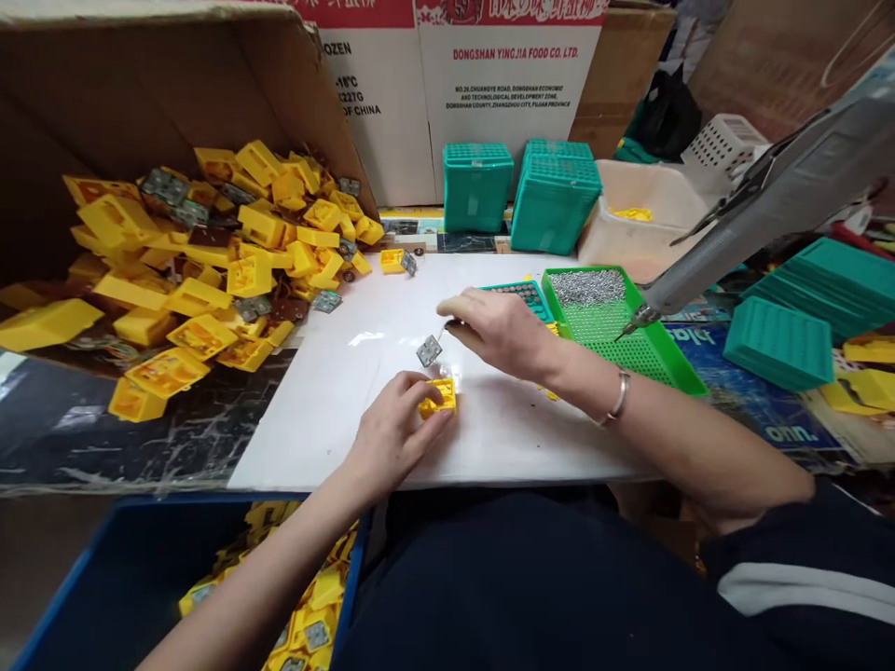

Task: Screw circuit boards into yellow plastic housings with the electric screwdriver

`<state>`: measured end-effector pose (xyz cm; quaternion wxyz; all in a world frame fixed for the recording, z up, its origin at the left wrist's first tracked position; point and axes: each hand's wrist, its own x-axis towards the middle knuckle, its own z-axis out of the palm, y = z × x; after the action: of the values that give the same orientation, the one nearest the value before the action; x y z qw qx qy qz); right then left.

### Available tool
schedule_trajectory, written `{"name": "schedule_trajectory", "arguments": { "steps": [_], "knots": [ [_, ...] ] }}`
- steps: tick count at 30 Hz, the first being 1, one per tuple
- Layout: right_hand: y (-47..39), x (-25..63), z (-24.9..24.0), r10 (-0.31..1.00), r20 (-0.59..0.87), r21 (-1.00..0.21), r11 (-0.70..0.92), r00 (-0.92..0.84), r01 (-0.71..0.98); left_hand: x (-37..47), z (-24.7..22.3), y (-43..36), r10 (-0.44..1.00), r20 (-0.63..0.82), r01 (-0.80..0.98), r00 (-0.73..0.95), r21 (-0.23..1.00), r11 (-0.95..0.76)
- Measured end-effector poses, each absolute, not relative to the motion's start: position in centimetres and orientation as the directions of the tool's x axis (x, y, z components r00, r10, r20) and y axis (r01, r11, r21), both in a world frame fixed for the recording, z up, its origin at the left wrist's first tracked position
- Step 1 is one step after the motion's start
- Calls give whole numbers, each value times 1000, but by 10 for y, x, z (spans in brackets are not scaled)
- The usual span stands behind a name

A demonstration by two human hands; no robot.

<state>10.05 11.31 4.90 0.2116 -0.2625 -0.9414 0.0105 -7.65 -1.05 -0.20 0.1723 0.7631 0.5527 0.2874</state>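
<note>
My left hand [395, 433] is closed around the edge of a small open yellow plastic case [442, 396] on the white work board [314, 410]. Just above that case is a small grey square plate [429, 351], like a circuit board, seemingly joined to it by thin wires. My right hand [500, 328] is raised beside the plate with its fingers pinched together. A bit of something dark shows under the fingertips, too small to name. Farther back on the board lies another yellow case [392, 261] with a grey plate hanging out.
A cardboard box [174, 56] spills yellow cases [252, 228] at left. A green tray [675, 359] holds small metal screws [587, 286]; above it hangs an electric screwdriver [699, 256]. Teal trays [477, 186] stand behind. A blue bin [90, 578] with yellow cases is below.
</note>
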Motion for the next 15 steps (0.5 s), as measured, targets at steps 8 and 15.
{"name": "schedule_trajectory", "arguments": {
  "steps": [8,15],
  "knots": [
    [40,189,-8,416,416,96,864,-809,494,-39,-13,-9,888,303,723,346,517,-458],
    [26,193,-18,595,362,-115,793,-718,599,-37,-19,-23,909,306,788,285,466,-403]
  ]
}}
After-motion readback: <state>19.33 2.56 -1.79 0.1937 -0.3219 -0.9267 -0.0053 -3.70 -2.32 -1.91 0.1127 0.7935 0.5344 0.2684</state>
